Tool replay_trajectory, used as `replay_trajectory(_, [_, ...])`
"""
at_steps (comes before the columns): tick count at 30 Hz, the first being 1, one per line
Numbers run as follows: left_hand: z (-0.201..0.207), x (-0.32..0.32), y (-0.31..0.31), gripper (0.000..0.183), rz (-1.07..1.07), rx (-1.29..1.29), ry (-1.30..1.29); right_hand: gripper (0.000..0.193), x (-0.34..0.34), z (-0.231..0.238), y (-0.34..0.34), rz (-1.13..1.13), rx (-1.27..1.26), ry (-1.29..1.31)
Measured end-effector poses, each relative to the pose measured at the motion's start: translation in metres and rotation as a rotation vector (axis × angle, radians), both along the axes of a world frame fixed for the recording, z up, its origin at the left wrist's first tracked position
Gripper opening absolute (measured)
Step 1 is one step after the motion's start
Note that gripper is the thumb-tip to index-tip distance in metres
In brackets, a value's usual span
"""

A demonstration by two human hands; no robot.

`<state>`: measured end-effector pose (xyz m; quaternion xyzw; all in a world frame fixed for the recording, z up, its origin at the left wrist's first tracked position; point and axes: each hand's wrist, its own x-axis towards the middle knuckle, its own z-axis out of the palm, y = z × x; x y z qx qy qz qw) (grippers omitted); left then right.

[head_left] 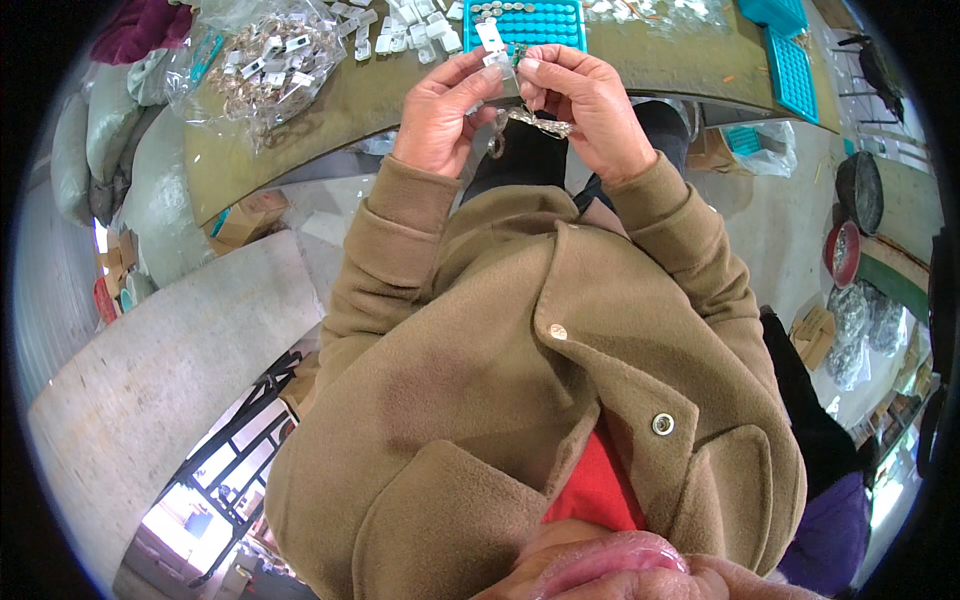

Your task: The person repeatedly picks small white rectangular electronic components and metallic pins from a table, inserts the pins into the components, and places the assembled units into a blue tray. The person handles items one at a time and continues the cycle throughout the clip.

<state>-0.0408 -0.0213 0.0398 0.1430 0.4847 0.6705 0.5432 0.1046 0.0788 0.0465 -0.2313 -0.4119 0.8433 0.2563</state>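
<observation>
Close together at the table's near edge, both my hands work on one small item. My left hand (pixel 440 118) pinches a small white plastic case (pixel 489 38), whose lid stands up. Beside it, my right hand (pixel 592 112) has thumb and forefinger pressed together on a tiny green part (pixel 518 56), possibly a circuit board; the fingers partly hide it. Below the fingers hangs a bundle of thin, shiny wire (pixel 540 122), which seems to run up into the right hand.
Just beyond my hands lies a blue ridged tray (pixel 556 32) with silvery round pieces. Loose white cases (pixel 415 28) lie left of it. Further left, a clear bag (pixel 270 70) holds coppery wire and white cases. Another blue tray (pixel 792 82) overhangs the table's right edge.
</observation>
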Motion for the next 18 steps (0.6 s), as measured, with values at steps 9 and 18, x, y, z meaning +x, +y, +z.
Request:
replay_trajectory(9, [0.005,0.011,0.002,0.040,0.027,0.095,0.129,0.006,0.002,-0.004,-0.003,0.000,0.107,0.023])
replay_trajectory(18, [0.007,0.030,0.006,0.033,0.089,0.110,0.602,0.006,-0.001,-0.007,0.002,-0.061,0.289,-0.031])
